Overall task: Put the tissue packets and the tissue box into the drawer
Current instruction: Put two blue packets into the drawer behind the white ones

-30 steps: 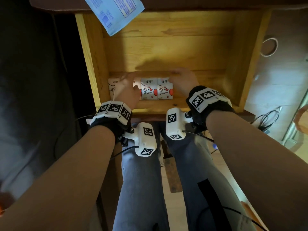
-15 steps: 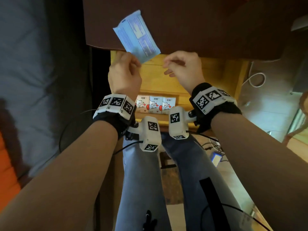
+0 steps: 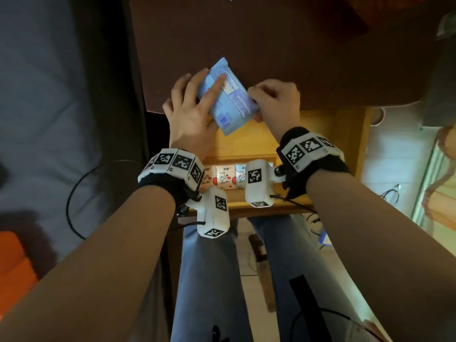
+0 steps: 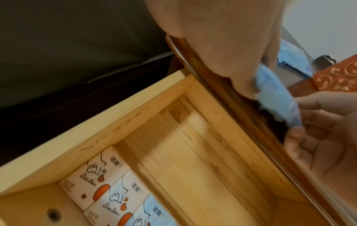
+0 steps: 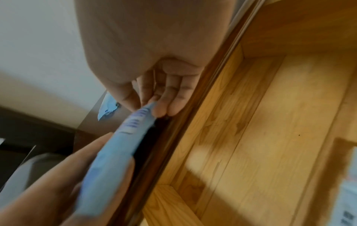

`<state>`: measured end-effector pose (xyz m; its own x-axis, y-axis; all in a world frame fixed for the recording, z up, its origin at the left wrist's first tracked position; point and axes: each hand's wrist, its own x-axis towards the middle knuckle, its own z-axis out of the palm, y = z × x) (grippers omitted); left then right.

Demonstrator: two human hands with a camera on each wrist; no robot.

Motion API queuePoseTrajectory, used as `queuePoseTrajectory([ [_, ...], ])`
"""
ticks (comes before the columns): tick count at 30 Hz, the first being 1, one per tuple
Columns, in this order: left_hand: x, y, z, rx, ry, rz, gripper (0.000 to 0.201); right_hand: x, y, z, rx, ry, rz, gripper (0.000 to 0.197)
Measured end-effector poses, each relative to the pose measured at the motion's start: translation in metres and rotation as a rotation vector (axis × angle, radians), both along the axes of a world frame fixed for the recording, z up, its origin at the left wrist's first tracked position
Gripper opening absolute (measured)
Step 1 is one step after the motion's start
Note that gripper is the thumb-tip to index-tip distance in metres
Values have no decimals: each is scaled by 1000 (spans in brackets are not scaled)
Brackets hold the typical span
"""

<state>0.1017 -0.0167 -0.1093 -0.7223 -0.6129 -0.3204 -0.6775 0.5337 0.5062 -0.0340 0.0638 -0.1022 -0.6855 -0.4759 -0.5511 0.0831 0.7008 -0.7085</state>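
A flat blue tissue packet (image 3: 228,97) lies over the front edge of the dark brown tabletop (image 3: 296,58), above the open wooden drawer (image 3: 249,141). My left hand (image 3: 197,104) holds its left side, index finger laid on top. My right hand (image 3: 261,104) pinches its right edge (image 5: 119,146) between thumb and fingers (image 5: 166,97). Three small white packets (image 4: 108,180) with red hearts sit in a row along the drawer's front wall (image 3: 222,178). A second blue packet (image 4: 293,58) and a red patterned box (image 4: 338,75) lie farther back on the tabletop.
The drawer floor (image 5: 270,122) behind the small packets is bare wood. A grey bed (image 3: 49,95) lies to the left. My knees (image 3: 222,280) are under the drawer front. Cables (image 3: 389,193) lie on the floor at the right.
Both hands left the small packets in the drawer, rose to the tabletop edge and took hold of the blue packet. The head view tilted up towards the tabletop.
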Motion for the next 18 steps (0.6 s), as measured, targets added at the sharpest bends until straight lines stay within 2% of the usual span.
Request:
queuePoseTrajectory([
  [2,-1,-6,5,50,58,-29,56,-1,-6,7,-23,-116,-105,23],
  [4,-8,-12,14,97,111,-24,54,-3,-13,17,-103,-210,-203,16],
  [7,-24,-17,24,113,107,9,41,-10,-17,28,-167,-270,-288,20],
  [9,-34,-16,23,221,71,50,46,-19,-19,34,-182,-254,-307,19],
  [12,-47,-9,21,432,93,135,49,-31,-19,39,-172,-277,-382,31],
  [15,-60,-6,24,527,130,232,46,-42,-15,36,-175,-298,-335,31],
  [18,-72,-7,26,548,152,296,37,-53,-9,25,-144,-287,-230,18],
])
